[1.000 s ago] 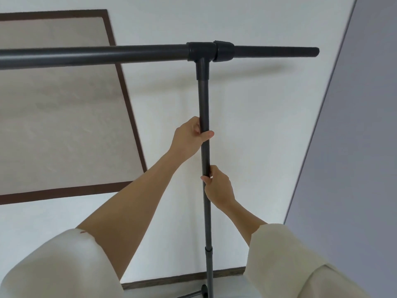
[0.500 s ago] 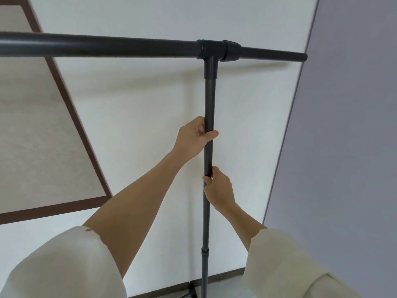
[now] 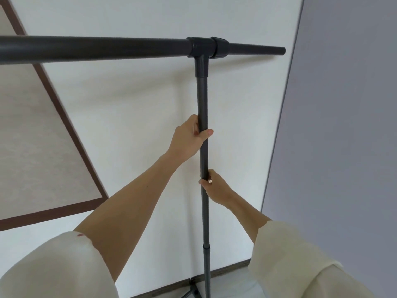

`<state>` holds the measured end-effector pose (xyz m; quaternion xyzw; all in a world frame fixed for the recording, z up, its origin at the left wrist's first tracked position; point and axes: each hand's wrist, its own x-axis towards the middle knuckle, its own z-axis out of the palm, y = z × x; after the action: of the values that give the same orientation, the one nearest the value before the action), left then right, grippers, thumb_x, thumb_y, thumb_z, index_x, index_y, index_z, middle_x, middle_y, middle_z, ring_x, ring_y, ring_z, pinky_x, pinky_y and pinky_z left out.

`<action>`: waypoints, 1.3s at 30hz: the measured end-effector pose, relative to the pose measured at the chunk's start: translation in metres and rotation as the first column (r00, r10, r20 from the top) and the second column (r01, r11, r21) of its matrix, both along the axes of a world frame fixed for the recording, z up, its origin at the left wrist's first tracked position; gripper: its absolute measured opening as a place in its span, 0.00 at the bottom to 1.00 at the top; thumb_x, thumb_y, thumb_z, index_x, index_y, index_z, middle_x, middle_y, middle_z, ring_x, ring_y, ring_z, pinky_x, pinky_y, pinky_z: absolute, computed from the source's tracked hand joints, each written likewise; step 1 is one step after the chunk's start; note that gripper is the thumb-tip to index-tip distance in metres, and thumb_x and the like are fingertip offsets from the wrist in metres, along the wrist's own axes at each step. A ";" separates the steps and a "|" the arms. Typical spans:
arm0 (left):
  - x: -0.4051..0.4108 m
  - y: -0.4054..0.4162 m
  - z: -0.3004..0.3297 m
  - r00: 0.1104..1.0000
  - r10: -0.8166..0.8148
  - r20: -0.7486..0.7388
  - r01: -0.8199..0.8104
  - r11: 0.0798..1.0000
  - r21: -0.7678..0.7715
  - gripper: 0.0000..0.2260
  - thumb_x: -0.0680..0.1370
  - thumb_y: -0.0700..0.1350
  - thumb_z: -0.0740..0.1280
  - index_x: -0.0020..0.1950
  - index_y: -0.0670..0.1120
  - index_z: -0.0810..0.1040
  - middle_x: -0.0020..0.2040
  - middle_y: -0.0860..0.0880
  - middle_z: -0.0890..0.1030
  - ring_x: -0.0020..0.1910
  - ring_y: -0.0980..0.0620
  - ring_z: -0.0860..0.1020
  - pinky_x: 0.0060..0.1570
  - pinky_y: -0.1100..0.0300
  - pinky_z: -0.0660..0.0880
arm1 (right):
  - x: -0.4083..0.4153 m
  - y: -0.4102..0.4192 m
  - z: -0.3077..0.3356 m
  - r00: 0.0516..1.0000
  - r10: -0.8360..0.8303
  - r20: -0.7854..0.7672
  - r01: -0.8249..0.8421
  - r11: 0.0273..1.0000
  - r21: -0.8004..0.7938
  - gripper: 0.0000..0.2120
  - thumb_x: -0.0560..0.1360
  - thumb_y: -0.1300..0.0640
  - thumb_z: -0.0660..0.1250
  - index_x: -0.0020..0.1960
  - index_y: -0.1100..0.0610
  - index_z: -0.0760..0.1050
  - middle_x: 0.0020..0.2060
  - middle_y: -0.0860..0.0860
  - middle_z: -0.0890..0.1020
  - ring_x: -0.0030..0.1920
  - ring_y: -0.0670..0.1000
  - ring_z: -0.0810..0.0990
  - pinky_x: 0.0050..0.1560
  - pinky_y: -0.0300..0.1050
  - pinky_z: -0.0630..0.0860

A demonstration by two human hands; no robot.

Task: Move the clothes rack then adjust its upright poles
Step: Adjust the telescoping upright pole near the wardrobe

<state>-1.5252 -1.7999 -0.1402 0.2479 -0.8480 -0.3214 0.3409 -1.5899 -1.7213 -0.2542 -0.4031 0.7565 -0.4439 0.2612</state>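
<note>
The clothes rack (image 3: 202, 47) stands close against a white wall (image 3: 133, 117), its dark top bar (image 3: 96, 48) running across the view and cut off at the left edge. A T-joint (image 3: 200, 48) ties the bar to the upright pole (image 3: 203, 100), which drops straight down past a collar (image 3: 206, 247) to the bottom edge, where only a bit of the rack's foot (image 3: 191, 292) shows; the rest of the base is out of view. The left hand (image 3: 189, 138) is wrapped around the upright pole from the left, thumb across the front, fingers hidden behind the tube. The right hand (image 3: 216, 187) is clamped on the same pole lower down, from the right, well above the collar. Cream sleeves (image 3: 300, 261) cover both upper arms. A brown-framed panel (image 3: 32, 136) hangs on the wall at left; a grey wall (image 3: 343, 125) fills the right.
</note>
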 end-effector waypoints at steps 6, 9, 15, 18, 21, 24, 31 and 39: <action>0.027 -0.008 -0.001 1.000 0.000 -0.010 0.001 1.000 0.012 0.13 0.75 0.48 0.67 0.53 0.41 0.72 0.47 0.40 0.79 0.45 0.46 0.77 0.43 0.63 0.74 | 0.021 -0.006 -0.004 0.995 0.010 -0.101 -0.011 1.000 -0.006 0.04 0.80 0.63 0.58 0.53 0.62 0.68 0.45 0.55 0.75 0.43 0.56 0.74 0.43 0.46 0.72; 0.029 -0.002 0.001 0.999 -0.035 0.002 0.035 0.999 -0.001 0.13 0.75 0.48 0.67 0.53 0.41 0.72 0.43 0.44 0.77 0.45 0.46 0.77 0.46 0.58 0.75 | 0.025 0.000 -0.008 0.991 -0.033 -0.130 0.029 0.999 -0.033 0.04 0.80 0.65 0.56 0.47 0.58 0.65 0.38 0.51 0.73 0.40 0.55 0.71 0.37 0.43 0.69; 0.011 0.015 0.002 0.993 -0.114 0.016 0.114 0.993 -0.022 0.10 0.75 0.47 0.67 0.50 0.43 0.71 0.35 0.52 0.73 0.42 0.48 0.76 0.45 0.57 0.74 | 0.019 0.021 -0.013 0.975 -0.147 -0.167 0.141 0.989 -0.047 0.05 0.79 0.66 0.56 0.47 0.58 0.65 0.42 0.54 0.75 0.39 0.54 0.72 0.39 0.45 0.69; -0.004 0.026 0.003 0.983 -0.180 0.021 0.180 0.983 -0.020 0.09 0.75 0.47 0.67 0.49 0.44 0.71 0.33 0.53 0.72 0.40 0.50 0.75 0.42 0.62 0.72 | 0.010 0.036 -0.013 0.958 -0.217 -0.187 0.213 0.976 -0.040 0.06 0.79 0.67 0.56 0.46 0.58 0.65 0.41 0.54 0.75 0.38 0.53 0.72 0.38 0.44 0.70; -0.015 0.032 0.005 0.973 -0.231 0.015 0.231 0.973 -0.007 0.10 0.74 0.47 0.68 0.50 0.43 0.72 0.34 0.53 0.72 0.41 0.49 0.75 0.43 0.62 0.73 | 0.002 0.048 -0.011 0.938 -0.266 -0.221 0.266 0.964 -0.029 0.05 0.79 0.67 0.56 0.47 0.59 0.66 0.41 0.53 0.75 0.38 0.51 0.72 0.36 0.41 0.69; -0.020 0.030 0.008 0.968 -0.252 0.010 0.252 0.968 0.007 0.10 0.75 0.47 0.67 0.51 0.43 0.73 0.35 0.54 0.73 0.41 0.51 0.75 0.41 0.65 0.71 | 0.001 0.052 -0.008 0.919 -0.304 -0.250 0.306 0.952 -0.035 0.05 0.78 0.68 0.57 0.52 0.62 0.70 0.40 0.50 0.75 0.40 0.51 0.73 0.39 0.43 0.70; -0.020 0.025 0.010 0.961 -0.277 0.027 0.276 0.961 0.012 0.11 0.75 0.48 0.67 0.53 0.43 0.73 0.34 0.54 0.72 0.41 0.51 0.74 0.41 0.65 0.70 | 0.006 0.050 -0.009 0.901 -0.349 -0.257 0.350 0.936 -0.045 0.07 0.78 0.67 0.57 0.55 0.63 0.70 0.41 0.50 0.74 0.40 0.51 0.73 0.39 0.44 0.70; -0.010 0.048 -0.006 0.957 -0.285 -0.049 0.286 0.958 0.015 0.12 0.76 0.48 0.66 0.54 0.43 0.71 0.40 0.52 0.74 0.44 0.50 0.74 0.42 0.65 0.71 | 0.011 0.068 -0.013 0.915 -0.344 -0.213 0.333 0.939 -0.087 0.08 0.81 0.63 0.57 0.58 0.62 0.70 0.42 0.52 0.76 0.39 0.54 0.75 0.39 0.46 0.73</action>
<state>-1.5353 -1.7523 -0.1457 0.1189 -0.8632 -0.3822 0.3077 -1.5791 -1.6532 -0.2673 -0.3202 0.8283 -0.4521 0.0831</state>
